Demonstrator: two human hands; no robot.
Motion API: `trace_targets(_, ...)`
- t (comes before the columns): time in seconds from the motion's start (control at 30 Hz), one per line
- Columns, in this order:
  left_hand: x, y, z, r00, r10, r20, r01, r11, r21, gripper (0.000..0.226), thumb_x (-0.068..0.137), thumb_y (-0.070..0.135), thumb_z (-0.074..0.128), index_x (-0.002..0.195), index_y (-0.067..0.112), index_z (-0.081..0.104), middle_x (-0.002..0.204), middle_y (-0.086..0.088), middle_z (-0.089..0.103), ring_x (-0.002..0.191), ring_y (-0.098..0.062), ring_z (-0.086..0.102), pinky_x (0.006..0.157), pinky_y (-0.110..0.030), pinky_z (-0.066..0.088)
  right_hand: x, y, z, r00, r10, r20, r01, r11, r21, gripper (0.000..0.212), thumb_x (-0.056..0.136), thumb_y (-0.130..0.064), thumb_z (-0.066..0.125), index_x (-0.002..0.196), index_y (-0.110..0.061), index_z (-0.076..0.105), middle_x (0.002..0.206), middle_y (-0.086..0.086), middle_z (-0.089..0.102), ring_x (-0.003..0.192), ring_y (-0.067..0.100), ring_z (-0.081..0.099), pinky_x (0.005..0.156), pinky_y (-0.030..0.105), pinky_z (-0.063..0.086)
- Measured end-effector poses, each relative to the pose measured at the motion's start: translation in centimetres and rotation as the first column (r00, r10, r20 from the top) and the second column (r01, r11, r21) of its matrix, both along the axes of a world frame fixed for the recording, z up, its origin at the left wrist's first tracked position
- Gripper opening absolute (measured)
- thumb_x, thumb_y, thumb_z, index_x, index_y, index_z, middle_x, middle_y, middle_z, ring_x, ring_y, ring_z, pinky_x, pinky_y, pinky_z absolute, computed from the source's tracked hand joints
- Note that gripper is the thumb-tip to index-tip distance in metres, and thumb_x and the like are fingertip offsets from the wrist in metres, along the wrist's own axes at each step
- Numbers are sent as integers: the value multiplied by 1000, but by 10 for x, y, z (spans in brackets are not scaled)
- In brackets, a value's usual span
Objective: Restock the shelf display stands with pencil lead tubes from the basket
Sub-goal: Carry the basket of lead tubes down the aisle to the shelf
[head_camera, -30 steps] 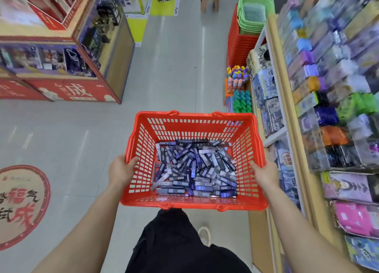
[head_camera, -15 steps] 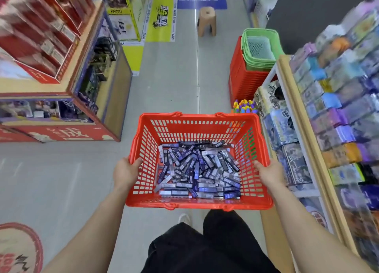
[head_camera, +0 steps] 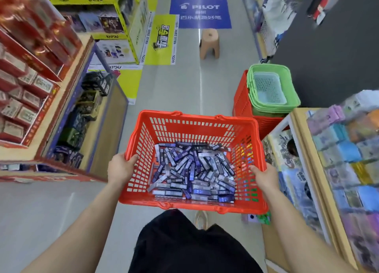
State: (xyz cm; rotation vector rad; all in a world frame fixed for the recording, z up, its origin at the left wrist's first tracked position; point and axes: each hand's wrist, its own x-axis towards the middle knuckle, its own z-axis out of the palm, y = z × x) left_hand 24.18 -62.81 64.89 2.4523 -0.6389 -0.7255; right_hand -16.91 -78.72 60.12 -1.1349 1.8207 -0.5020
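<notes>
Red plastic basket (head_camera: 184, 127) held in front of the body between both hands: left hand (head_camera: 121, 167) grips the left rim, thumb hooked inside; right hand (head_camera: 264, 177) grips the right rim (fingers hidden under the edge). Lead tubes (head_camera: 192, 170), purple and grey, lie in a loose heap on the basket floor, between the hands and touched by neither. Ahead on the aisle floor stands a tan stool (head_camera: 209, 44); right of it, green baskets (head_camera: 270, 107) nest on a red stack, just beside a wooden shelf (head_camera: 306, 149) of blurred coloured packets. Left, a display (head_camera: 110, 133) of boxes
</notes>
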Motion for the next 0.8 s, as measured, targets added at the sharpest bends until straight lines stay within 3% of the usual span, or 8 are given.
trace_targets(0.23,71,-145,-9,994,53,-99,-55,998,-14,36,99,39,63,120,10,65,90,-9,77,63,-21,75,73,-44,64,74,-157,-6,996,46,-83,-50,998,-43,7,91,-18,70,84,-19,67,79,7,73,65,30,70,66,48,60)
trace_targets(0.4,146,-258,-27,993,40,-107,-40,999,-1,35,98,40,63,117,11,66,79,0,74,52,-13,72,53,-27,58,145,-266,-14,994,28,-101,-35,997,-73,3,90,-14,72,90,-11,72,66,3,70,54,22,68,53,41,60)
trace_targets(0.53,206,-356,-21,997,-20,-78,21,1000,19,35,97,37,64,111,5,70,91,-14,77,73,-30,74,75,-42,61,195,-347,-4,995,-12,-103,9,1000,-28,5,91,-18,71,93,-13,69,85,17,74,78,39,72,74,59,59)
trace_targets(0.6,229,-408,-15,997,-45,-62,45,999,7,35,97,34,65,110,2,71,95,-18,76,80,-34,72,79,-43,58,217,-389,2,995,-51,-91,48,998,-29,7,91,-16,71,88,-14,65,80,15,73,71,36,72,66,58,60)
trace_targets(0.67,249,-460,-8,996,-67,-54,67,998,-9,31,97,30,65,111,3,72,96,-18,76,75,-30,68,73,-35,52,237,-432,5,992,-90,-90,86,995,-45,9,91,-14,72,85,-15,65,73,11,72,63,30,71,57,55,61)
trace_targets(0.8,281,-566,-3,994,-100,-43,99,995,-20,29,98,26,65,113,2,71,99,-20,76,82,-33,70,71,-32,45,269,-523,-2,988,-140,-61,138,990,-37,6,90,-14,72,86,-14,67,69,7,71,59,24,70,52,47,61)
